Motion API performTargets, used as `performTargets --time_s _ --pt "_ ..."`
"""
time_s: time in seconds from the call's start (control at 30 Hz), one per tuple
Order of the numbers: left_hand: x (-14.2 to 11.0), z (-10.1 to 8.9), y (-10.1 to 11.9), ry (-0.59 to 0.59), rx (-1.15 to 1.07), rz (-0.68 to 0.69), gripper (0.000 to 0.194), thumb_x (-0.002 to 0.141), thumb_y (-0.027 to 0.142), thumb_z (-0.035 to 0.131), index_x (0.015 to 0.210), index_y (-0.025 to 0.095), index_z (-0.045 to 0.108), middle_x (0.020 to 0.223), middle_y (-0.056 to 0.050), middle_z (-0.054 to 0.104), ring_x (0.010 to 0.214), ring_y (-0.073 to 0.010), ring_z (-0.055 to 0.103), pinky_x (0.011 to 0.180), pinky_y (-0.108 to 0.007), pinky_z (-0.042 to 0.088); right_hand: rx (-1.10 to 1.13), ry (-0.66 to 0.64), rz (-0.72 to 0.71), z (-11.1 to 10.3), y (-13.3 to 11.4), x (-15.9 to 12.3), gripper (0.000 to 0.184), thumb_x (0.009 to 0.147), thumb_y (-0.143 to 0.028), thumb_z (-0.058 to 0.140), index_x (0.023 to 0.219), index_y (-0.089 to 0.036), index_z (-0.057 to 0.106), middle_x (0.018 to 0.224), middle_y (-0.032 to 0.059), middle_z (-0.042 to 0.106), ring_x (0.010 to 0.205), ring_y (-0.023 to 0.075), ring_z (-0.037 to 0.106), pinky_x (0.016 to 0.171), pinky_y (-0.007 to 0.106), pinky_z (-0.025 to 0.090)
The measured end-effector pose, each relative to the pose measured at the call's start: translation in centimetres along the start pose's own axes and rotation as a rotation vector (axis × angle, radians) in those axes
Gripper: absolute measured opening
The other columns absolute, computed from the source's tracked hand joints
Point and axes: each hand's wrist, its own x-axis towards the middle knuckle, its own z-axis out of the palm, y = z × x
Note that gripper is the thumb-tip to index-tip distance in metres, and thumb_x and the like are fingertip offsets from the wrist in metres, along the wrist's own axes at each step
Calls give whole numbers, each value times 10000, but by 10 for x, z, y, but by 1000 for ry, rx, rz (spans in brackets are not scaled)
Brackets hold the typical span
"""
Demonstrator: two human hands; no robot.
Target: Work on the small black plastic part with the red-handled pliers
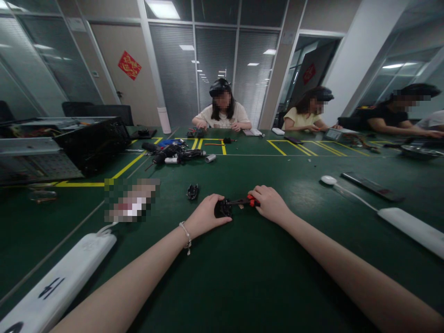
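Spreading across most of the view, a green table (pixel 225 286) carries yellow tape lines along its far side. Three people sit clearly in view beyond it, one straight across with both hands at the tabletop. At the far left lies an open computer case (pixel 93 143), its dark side panel facing the middle. Next in size come two white power strips, one in the left foreground (pixel 69 282) with dark handwritten marks, the other at the right edge (pixel 412 226), near a long dark slab (pixel 371 186).

Ahead of the person's hands is a jumble of dark tools (pixel 176 152), with a pale pink bottle (pixel 164 121) standing farther back. The left hand (pixel 204 215) (a light bracelet (pixel 188 239) circles its wrist) grips a small black part (pixel 224 210) between thumb and curled fingers, low over the middle of the table. The right hand (pixel 272 203) has its fingers wrapped around the red handles of a pair of pliers (pixel 254 200). The metal nose points left and reaches the part; whether its tips pinch anything is too small to tell. Just beyond the left hand sits another black piece (pixel 192 191), and farther off, beside the jumble, a little silvery cylinder (pixel 210 158).
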Motion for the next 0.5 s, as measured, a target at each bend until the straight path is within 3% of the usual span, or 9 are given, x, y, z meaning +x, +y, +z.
performTargets --time_s 0.5 --pt "0 -4 -1 -51 -3 -8 605 649 512 603 1147 213 437 1161 -70 491 1072 -256 457 885 -403 386 -35 -15 -32 -2 -1 1 368 639 -137 556 1004 -156 518 929 79 528 832 194 460 720 307 364"
